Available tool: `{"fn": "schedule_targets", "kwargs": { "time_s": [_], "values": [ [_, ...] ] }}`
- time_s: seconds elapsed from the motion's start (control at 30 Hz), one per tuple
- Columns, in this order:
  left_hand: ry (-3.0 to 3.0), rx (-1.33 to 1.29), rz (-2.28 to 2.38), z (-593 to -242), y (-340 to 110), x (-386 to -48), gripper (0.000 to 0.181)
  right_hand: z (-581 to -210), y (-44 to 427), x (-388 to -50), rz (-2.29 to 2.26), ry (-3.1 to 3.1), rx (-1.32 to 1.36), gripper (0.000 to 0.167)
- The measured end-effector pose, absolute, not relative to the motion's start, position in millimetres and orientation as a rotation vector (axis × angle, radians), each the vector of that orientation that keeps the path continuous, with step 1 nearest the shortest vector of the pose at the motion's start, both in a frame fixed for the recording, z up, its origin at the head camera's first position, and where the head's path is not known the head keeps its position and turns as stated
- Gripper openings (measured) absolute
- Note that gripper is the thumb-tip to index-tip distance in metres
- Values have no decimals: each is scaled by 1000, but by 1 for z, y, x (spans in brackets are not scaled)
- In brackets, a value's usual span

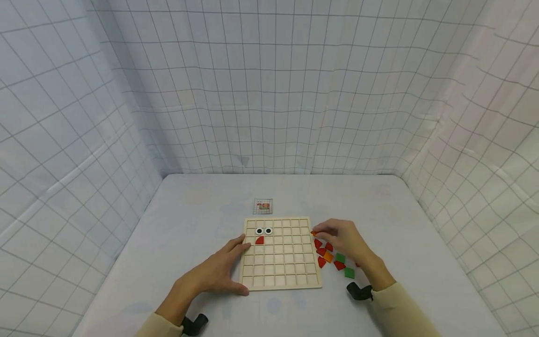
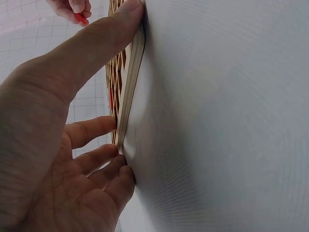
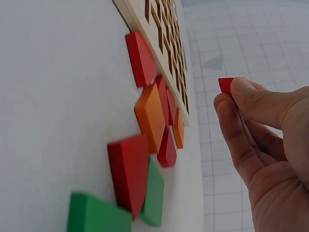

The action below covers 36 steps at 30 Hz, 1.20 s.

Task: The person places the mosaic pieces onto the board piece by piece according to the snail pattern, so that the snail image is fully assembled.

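Note:
A square wooden grid board (image 1: pixel 281 288) lies on the table. My left hand (image 1: pixel 219 269) rests along its left side, thumb by the near left corner and fingers spread on the left edge. Two round eye pieces (image 1: pixel 264 231) and a red quarter-round piece (image 1: pixel 259 240) sit in upper left cells of the board. At the board's right, my right hand (image 1: pixel 343 238) pinches a small red piece (image 3: pixel 225 85) between thumb and fingertips, raised above the table. Below that hand lie loose red pieces (image 1: pixel 339 266), orange pieces (image 1: pixel 328 256) and green pieces (image 1: pixel 349 273).
Behind the board lies a small picture card (image 1: pixel 263 206) with a coloured figure on a grid. White gridded cloth (image 1: pixel 278 93) hangs at the back and both sides of the white table (image 1: pixel 202 201). Some loose pieces touch the board's right edge.

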<state>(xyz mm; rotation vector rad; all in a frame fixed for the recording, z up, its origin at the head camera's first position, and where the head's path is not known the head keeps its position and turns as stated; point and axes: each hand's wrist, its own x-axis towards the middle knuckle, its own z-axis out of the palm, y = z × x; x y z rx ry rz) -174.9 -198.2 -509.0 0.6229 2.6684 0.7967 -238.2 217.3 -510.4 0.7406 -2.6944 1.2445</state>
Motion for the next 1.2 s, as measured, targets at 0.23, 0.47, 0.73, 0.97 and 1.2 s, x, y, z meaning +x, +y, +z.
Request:
{"fn": "schedule_targets", "kwargs": {
  "time_s": [0.23,0.47,0.73,0.97,1.2],
  "values": [
    [2668,620,799,-509,-198,-175,127,-513,184,-238,1320,-2665,810,15],
    [2658,619,810,-510,-199,-176,127,-511,153,-240,1373,-2655,856,13],
    [2657,617,811,-509,-199,-176,126,-514,122,-241,1310,-2633,918,11],
    [2649,620,829,-507,-199,-175,125,-522,100,-241,1291,-2686,836,8],
    [2660,642,826,-509,-200,-177,126,-524,89,-239,1290,-2726,776,8]
  ]
}}
